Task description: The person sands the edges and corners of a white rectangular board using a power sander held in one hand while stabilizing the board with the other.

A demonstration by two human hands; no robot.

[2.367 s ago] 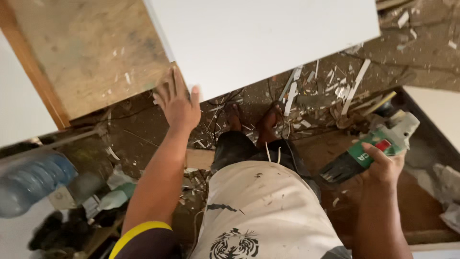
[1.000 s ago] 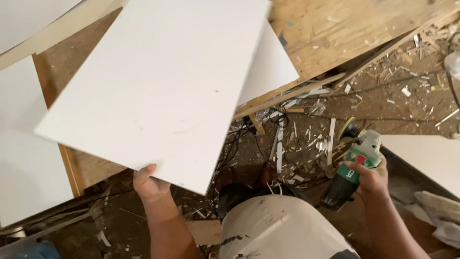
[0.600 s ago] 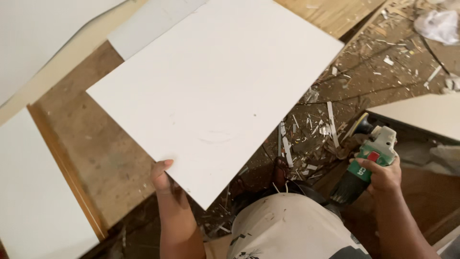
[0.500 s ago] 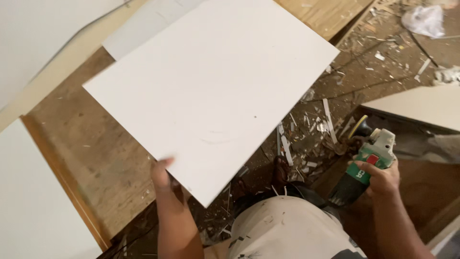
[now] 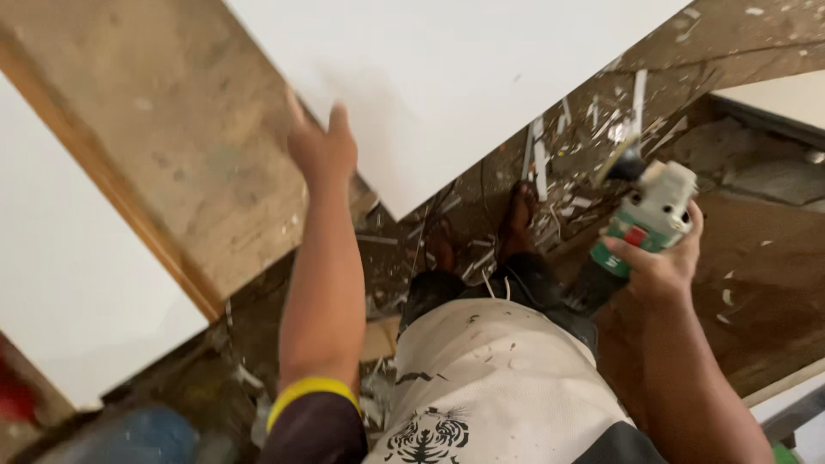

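My left hand [image 5: 322, 148] reaches forward and rests with spread fingers on the near edge of a large white board [image 5: 464, 60] that fills the top of the view. My right hand [image 5: 657, 262] holds a green and white angle grinder [image 5: 644, 219] at the right, its disc end pointing away from me. My feet [image 5: 481, 232] stand between the two hands among offcuts.
A brown wooden sheet [image 5: 163, 137] lies under the white board at the left. Another white panel [image 5: 60, 275] lies at the far left. White strips and scraps [image 5: 550, 155] litter the floor ahead. A pale panel [image 5: 778, 99] sits at the upper right.
The white board has moved up and away, so only its near part shows. My left hand went from gripping its lower edge to lying on it with spread fingers. The grinder stays in my right hand.
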